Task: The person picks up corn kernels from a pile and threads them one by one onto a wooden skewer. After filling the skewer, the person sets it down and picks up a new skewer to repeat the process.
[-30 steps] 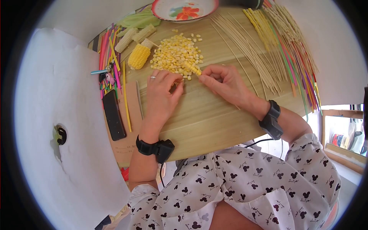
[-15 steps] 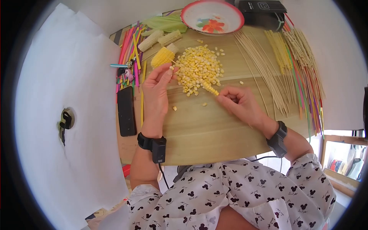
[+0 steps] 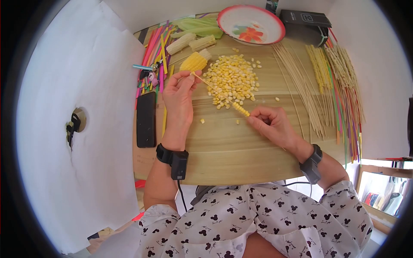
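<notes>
My right hand (image 3: 273, 126) is closed around a thin wooden skewer (image 3: 215, 90), which slants up and left across the table. Yellow corn kernels (image 3: 241, 109) are threaded on it in a short row beside my right fingertips. At the skewer's upper end, my left hand (image 3: 180, 96) pinches a single corn kernel (image 3: 193, 73) against the tip; whether the tip has pierced it is too small to tell. Beneath the skewer spreads a pile of loose corn kernels (image 3: 234, 79). Just above my left fingers lies a partly stripped corn cob (image 3: 193, 62).
Bare cobs (image 3: 180, 44) and green husks (image 3: 198, 26) lie at the back left, near colored strips (image 3: 152, 47). A phone (image 3: 146, 120) sits left of my left wrist. A red-rimmed bowl (image 3: 251, 15) stands behind; plain skewers (image 3: 301, 90) and kernel-covered skewers (image 3: 340, 60) lie right.
The kernel in my left fingers has come to the skewer's tip. My right hand has shifted slightly down, and more bare skewer shows above the threaded kernels. The whole view has shifted a little.
</notes>
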The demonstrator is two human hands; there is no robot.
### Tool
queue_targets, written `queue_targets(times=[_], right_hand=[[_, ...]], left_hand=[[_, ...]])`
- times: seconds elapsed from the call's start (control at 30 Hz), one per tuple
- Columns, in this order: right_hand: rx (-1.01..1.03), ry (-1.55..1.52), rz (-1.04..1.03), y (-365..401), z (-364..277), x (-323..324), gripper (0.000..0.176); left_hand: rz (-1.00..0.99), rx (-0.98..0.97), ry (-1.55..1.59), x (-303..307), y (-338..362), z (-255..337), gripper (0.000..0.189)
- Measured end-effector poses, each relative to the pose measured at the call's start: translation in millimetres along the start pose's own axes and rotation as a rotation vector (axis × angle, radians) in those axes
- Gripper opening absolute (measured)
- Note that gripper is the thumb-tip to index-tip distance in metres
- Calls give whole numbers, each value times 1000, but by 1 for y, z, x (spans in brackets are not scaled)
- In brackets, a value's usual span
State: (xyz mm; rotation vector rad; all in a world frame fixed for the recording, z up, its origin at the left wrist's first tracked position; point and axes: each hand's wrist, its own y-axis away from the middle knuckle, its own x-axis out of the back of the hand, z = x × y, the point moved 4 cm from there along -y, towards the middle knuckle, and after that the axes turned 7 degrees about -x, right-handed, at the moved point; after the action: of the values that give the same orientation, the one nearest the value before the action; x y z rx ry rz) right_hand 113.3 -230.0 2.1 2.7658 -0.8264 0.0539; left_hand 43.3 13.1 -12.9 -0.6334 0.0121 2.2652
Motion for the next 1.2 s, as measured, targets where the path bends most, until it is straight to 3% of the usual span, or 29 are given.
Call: queue_targets(times=[0.27,1.2], right_hand=[[-8,1,0,-1,3,-1,15],[40,72,27,0,2,-2,14]], left_hand=[[23,-18,-7,-1,-1,2,25],[45,-174,-153,-3,-1,7,13]])
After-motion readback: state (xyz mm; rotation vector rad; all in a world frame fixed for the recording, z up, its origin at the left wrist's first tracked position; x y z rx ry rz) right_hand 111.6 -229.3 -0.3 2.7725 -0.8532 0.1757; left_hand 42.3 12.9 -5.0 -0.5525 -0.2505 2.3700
